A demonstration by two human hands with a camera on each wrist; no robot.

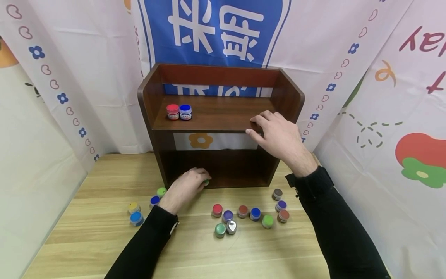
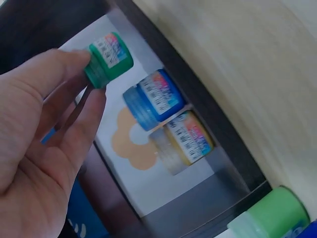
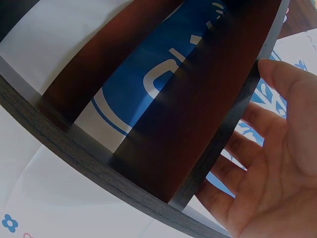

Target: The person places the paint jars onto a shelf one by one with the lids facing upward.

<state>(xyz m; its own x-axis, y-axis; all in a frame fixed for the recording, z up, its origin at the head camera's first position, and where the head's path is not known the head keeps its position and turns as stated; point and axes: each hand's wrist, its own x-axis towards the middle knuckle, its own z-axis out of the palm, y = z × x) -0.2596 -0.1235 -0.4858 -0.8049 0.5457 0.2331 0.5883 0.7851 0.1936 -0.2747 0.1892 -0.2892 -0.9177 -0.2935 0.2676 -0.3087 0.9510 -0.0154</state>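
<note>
Between thumb and fingertips, my left hand (image 1: 186,188) pinches a green paint jar (image 2: 111,57) at the front of the lower level of a brown wooden shelf (image 1: 216,126). Beside it on that level stand a blue paint jar (image 2: 156,99) and a yellow paint jar (image 2: 185,141); in the head view the left hand hides them. My right hand (image 1: 278,137) grips the front edge of the upper board near its right end, thumb at the edge and fingers over the board. A red jar (image 1: 172,112) and a blue-lidded jar (image 1: 185,112) stand side by side at the upper level's left.
On the wooden table (image 1: 104,248), a light green jar (image 1: 162,192) and several others sit left of the left forearm. More jars, among them a red one (image 1: 217,210) and a silver one (image 1: 231,227), are scattered before the shelf and to its right. Printed cloth (image 1: 104,77) hangs behind.
</note>
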